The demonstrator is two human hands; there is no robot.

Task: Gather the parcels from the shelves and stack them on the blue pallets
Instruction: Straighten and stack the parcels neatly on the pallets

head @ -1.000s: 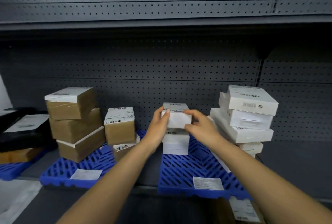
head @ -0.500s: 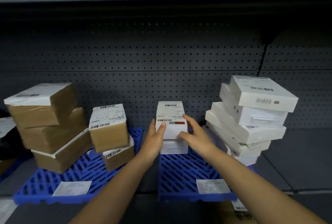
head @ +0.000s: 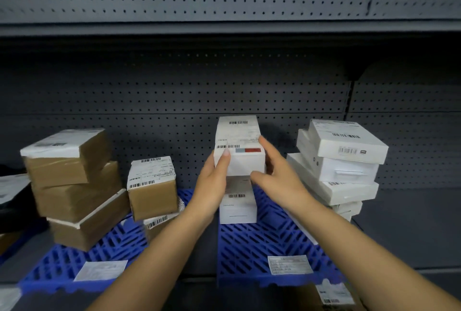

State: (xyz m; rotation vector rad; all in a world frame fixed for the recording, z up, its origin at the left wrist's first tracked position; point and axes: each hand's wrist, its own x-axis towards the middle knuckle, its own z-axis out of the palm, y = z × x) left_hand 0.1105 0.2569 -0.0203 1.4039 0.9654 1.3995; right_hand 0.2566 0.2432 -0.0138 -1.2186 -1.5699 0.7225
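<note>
Now, head view: small white cardboard parcel with barcode label and a red-and-blue strip (head: 239,147) tipped a little further toward the camera than half a second ago, label top more in sight, sitting atop a second small white box (head: 238,202) on the right blue plastic lattice pallet (head: 259,248). Left hand (head: 212,186) gripping the parcel's left edge, thumb curled over the front face. Right hand (head: 277,176) loosened since then, fingers straighter and only touching the right edge (thumb under the lower corner). Reads as placement nearly finished, release starting; parcel squared up over its partner.

Materials: smooth matte white card, crisp corners, glossy printed labels. Leaning stack of flat white boxes (head: 341,161) just right, slightly fanned. Brown taped cardboard cartons (head: 72,186) stacked on the left blue pallet (head: 74,265), tape shiny, edges softer. Smaller brown carton with white label (head: 152,186) beside them. Grey perforated metal backboard (head: 174,91) behind.
</note>
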